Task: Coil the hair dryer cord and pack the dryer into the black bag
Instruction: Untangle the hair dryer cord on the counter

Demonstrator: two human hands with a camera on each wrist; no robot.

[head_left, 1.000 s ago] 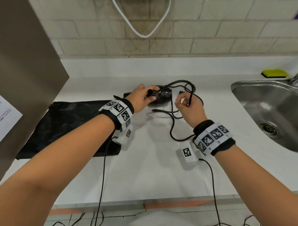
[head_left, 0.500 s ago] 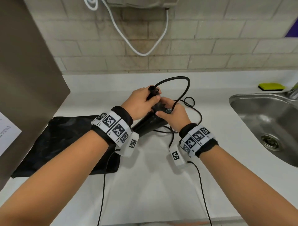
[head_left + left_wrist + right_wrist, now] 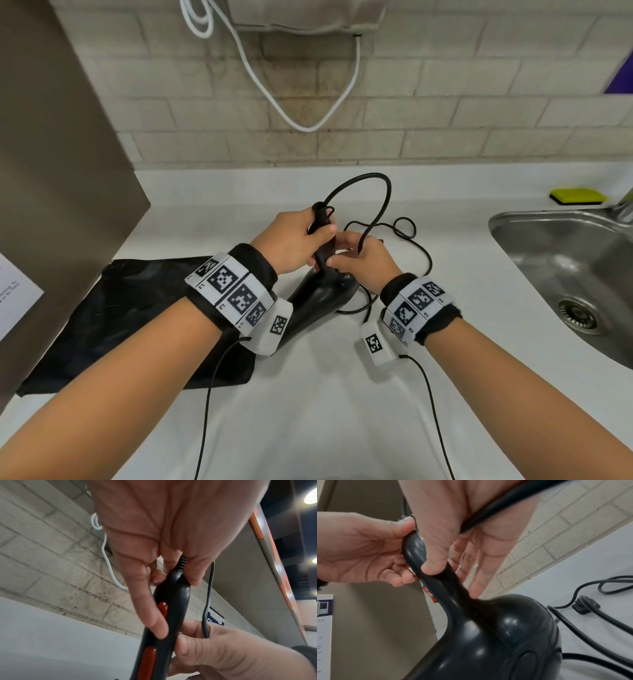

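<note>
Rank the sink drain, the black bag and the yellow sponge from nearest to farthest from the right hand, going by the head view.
From the right hand:
1. black bag, to its left, flat on the counter.
2. sink drain, to its right, in the basin.
3. yellow sponge, far right, at the back ledge.

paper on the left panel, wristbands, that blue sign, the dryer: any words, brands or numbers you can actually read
Paper sheet: only "se", ending a cut-off word; other lines blurred.
Blue sign: white letters, cut off and blurred, unreadable.
Wristband tags: square coded markers; tiny characters beside them, too small.
Hair dryer: no brand or label visible.
</note>
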